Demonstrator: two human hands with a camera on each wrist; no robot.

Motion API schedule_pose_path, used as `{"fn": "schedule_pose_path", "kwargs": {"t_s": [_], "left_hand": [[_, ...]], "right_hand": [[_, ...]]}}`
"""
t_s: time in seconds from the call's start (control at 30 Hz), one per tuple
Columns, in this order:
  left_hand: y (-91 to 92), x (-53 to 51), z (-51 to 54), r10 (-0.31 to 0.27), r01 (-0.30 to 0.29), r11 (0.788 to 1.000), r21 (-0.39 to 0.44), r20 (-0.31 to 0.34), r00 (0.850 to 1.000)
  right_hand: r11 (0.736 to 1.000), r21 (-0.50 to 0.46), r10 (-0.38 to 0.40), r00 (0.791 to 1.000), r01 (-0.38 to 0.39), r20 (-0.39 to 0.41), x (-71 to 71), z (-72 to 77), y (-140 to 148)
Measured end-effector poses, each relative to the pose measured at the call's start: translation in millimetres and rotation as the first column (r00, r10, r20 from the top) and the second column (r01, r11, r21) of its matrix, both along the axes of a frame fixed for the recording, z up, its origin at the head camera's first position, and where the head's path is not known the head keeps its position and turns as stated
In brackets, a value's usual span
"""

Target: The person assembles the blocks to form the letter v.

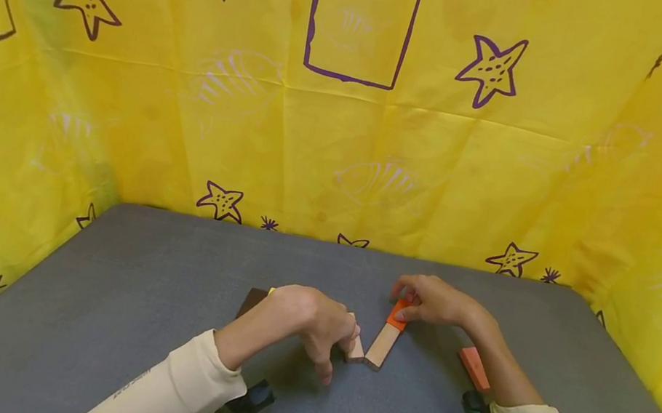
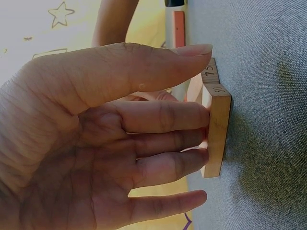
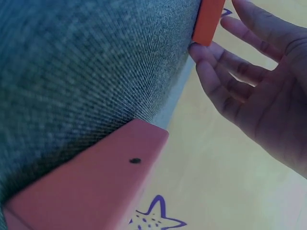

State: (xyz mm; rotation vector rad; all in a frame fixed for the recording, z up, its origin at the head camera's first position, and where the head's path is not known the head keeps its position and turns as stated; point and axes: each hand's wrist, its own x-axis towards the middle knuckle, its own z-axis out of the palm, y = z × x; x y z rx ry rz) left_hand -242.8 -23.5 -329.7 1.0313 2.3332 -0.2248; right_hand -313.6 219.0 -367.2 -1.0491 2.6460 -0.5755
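Note:
My left hand [image 1: 319, 326] reaches over a pale wooden block [image 1: 355, 352]; in the left wrist view its fingertips touch the block marked 50 [image 2: 219, 129], with the thumb apart from the fingers. Touching that block's near end is a second pale wooden block [image 1: 382, 347], angled to form a V, its end apparently marked 75 [image 2: 209, 72]. An orange block [image 1: 396, 317] lies at the second block's far end. My right hand [image 1: 437, 301] pinches the orange block between thumb and fingers; the thumb's contact is cut off in the right wrist view.
A salmon-pink block [image 1: 475, 367] lies beneath the right forearm. Behind the left wrist, a dark brown block [image 1: 250, 302] and a sliver of yellow [image 1: 272, 291] are partly hidden. The grey tabletop [image 1: 158, 279] meets a yellow patterned cloth [image 1: 337, 134] at the back and sides.

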Motion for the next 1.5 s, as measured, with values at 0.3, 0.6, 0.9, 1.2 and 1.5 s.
{"fn": "schedule_pose_path", "kwargs": {"t_s": [0.3, 0.6, 0.9, 1.2, 1.5], "left_hand": [[0.6, 1.0, 0.0, 0.008, -0.008, 1.0, -0.002, 0.002, 1.0], [0.8, -0.8, -1.0, -0.032, 0.032, 0.999, -0.001, 0.002, 0.999], [0.3, -1.4, -1.4, -0.035, 0.035, 0.999, 0.003, 0.006, 0.999], [-0.1, -1.1, -0.7, -0.029, 0.029, 1.0, 0.003, 0.012, 0.999], [-0.4, -1.3, -0.2, -0.026, 0.026, 1.0, 0.003, 0.011, 1.0]], "right_hand": [[1.0, -0.002, -0.002, 1.0, 0.002, -0.004, -1.5, -0.4, 2.5], [1.0, -0.004, 0.02, 1.0, -0.02, -0.008, 0.6, -0.2, 1.2], [0.999, -0.004, 0.042, 0.999, -0.042, -0.011, 0.7, -0.3, 0.3], [0.999, 0.007, 0.042, 0.999, -0.042, -0.015, 1.1, -0.6, -0.5], [0.999, 0.027, 0.03, 1.0, -0.03, -0.004, 2.6, 1.2, -2.2]]}}
